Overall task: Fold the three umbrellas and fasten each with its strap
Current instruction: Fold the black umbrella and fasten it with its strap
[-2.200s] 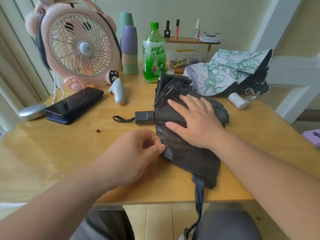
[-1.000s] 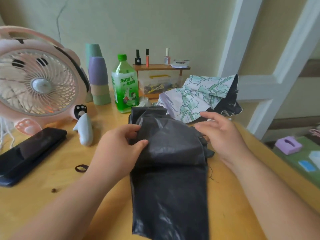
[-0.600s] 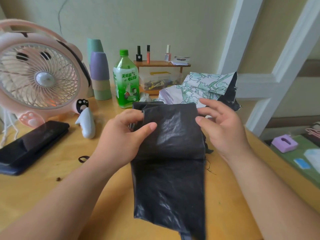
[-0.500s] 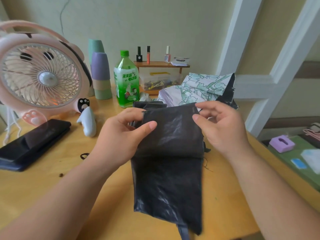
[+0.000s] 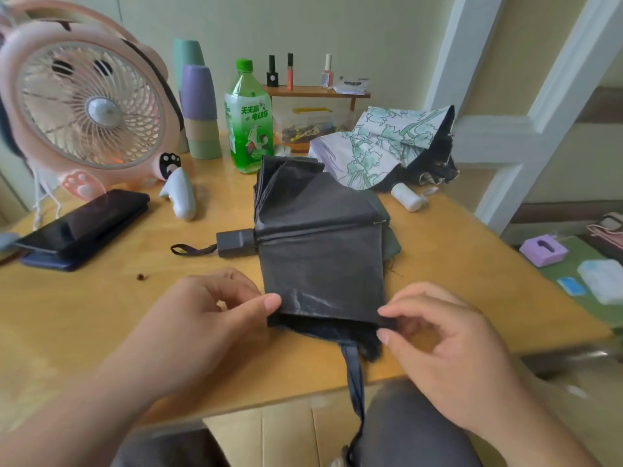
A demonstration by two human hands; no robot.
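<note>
Fingers (image 5: pixel 268 302) of the left hand (image 5: pixel 202 321) pinch the near left corner of the black umbrella (image 5: pixel 320 251); I see the right hand (image 5: pixel 451 355) pinching its near right corner between thumb and forefinger. The umbrella lies flattened on the bench (image 5: pixel 101 315), stretching away from both hands, its handle (image 5: pixel 236 243) beyond the left fingers. Its strap (image 5: pixel 355 382) hangs off the bench edge between the hands. Farther beyond the right fingers a flowered umbrella (image 5: pixel 387 146) lies loosely bunched.
</note>
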